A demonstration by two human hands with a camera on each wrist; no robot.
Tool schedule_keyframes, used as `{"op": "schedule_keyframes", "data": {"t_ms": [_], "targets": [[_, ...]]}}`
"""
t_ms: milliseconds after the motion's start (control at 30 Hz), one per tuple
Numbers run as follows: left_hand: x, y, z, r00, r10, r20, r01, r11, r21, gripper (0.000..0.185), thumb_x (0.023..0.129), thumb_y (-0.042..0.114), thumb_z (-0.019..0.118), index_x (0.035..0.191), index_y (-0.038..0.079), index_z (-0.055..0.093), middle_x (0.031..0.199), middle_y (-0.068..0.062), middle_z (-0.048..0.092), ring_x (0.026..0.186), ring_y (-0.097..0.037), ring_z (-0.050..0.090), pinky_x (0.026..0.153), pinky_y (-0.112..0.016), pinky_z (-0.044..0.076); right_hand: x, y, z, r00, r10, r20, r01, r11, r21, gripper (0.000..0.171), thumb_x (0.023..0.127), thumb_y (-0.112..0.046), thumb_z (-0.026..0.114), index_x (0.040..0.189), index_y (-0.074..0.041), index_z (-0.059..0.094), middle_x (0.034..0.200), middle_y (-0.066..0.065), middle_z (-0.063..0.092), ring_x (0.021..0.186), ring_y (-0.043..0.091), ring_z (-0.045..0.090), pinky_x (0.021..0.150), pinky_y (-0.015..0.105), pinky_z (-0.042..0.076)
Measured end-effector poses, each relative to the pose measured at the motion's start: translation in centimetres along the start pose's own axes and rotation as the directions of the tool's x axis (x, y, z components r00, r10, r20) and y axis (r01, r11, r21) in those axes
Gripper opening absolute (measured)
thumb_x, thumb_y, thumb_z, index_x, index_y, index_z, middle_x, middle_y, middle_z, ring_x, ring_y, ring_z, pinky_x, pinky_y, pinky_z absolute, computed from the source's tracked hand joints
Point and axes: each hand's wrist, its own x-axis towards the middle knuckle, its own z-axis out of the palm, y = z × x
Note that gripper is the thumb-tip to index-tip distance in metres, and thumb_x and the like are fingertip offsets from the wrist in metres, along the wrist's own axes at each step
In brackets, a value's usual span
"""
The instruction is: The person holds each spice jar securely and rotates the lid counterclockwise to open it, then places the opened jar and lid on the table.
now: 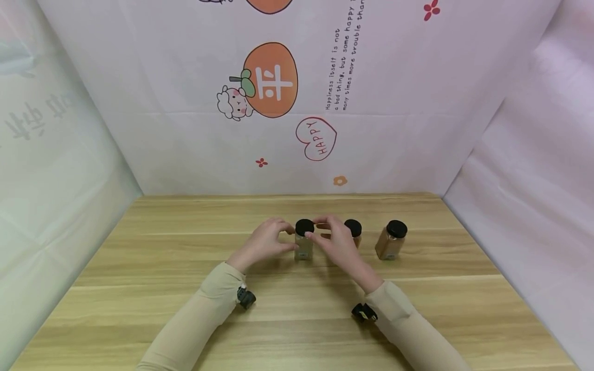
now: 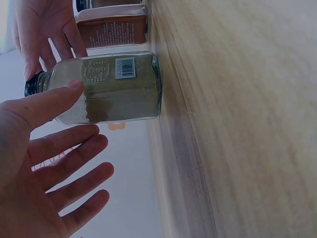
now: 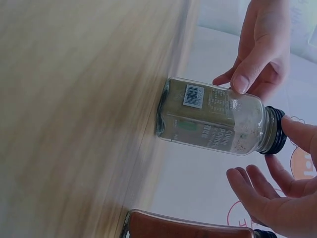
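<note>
A glass jar of greenish powder (image 1: pixel 303 246) with a black lid (image 1: pixel 304 226) stands upright on the wooden table (image 1: pixel 185 288). My left hand (image 1: pixel 278 233) is at its left side, and its thumb (image 2: pixel 59 96) touches the jar (image 2: pixel 116 87) just below the neck while the other fingers stay straight and spread off the glass. My right hand (image 1: pixel 321 230) hovers at the jar's right. Its thumb (image 3: pixel 301 133) touches the lid's (image 3: pixel 276 130) edge, and its fingers are loose and apart. Neither hand wraps the jar (image 3: pixel 210 119).
Two more black-lidded jars of brown powder stand to the right: one (image 1: pixel 355 232) partly hidden behind my right hand, the other (image 1: pixel 391 240) farther right. Printed paper walls close the table in at the back and both sides.
</note>
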Motion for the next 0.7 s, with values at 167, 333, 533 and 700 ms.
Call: {"op": "schedule_keyframes", "data": {"t_ms": [167, 333, 533, 700], "targets": [[-0.01, 0.01, 0.01, 1.0, -0.001, -0.004, 0.001, 1.0, 0.003, 0.038, 0.078, 0.034, 0.078, 0.106, 0.009, 0.069, 0.104, -0.002, 0.066, 0.103, -0.021, 0.059, 0.092, -0.038, 0.047, 0.0, 0.09, -0.06, 1.0, 0.01, 0.027, -0.011, 1.0, 0.024, 0.037, 0.088, -0.026, 0.069, 0.118, -0.008, 0.057, 0.121, 0.01, 0.056, 0.113, 0.029, 0.059, 0.088, 0.037, 0.053], [-0.03, -0.02, 0.03, 1.0, -0.002, -0.004, 0.002, 1.0, 0.001, 0.038, 0.078, 0.033, 0.078, 0.106, 0.009, 0.069, 0.104, -0.002, 0.066, 0.103, -0.021, 0.059, 0.093, -0.038, 0.047, -0.05, 0.05, -0.1, 1.0, 0.008, 0.03, -0.009, 1.0, 0.029, 0.038, 0.088, -0.026, 0.068, 0.12, -0.008, 0.057, 0.122, 0.011, 0.057, 0.112, 0.03, 0.059, 0.088, 0.038, 0.053], [-0.13, -0.02, -0.05, 1.0, -0.002, 0.001, 0.002, 1.0, 0.005, 0.039, 0.078, 0.036, 0.077, 0.106, 0.01, 0.069, 0.104, -0.001, 0.066, 0.103, -0.02, 0.058, 0.092, -0.038, 0.047, 0.08, -0.12, 0.03, 1.0, 0.01, 0.019, -0.01, 1.0, 0.024, 0.042, 0.085, -0.03, 0.071, 0.119, -0.008, 0.058, 0.122, 0.011, 0.057, 0.112, 0.031, 0.059, 0.086, 0.038, 0.054], [-0.05, -0.09, 0.0, 1.0, 0.006, -0.006, -0.006, 1.0, 0.004, 0.039, 0.079, 0.036, 0.077, 0.106, 0.01, 0.069, 0.104, -0.001, 0.066, 0.103, -0.021, 0.059, 0.092, -0.038, 0.047, 0.32, -0.17, 0.25, 1.0, 0.022, 0.005, -0.022, 1.0, -0.012, 0.046, 0.083, -0.035, 0.073, 0.117, -0.008, 0.058, 0.12, 0.011, 0.056, 0.113, 0.032, 0.058, 0.087, 0.042, 0.053]]}}
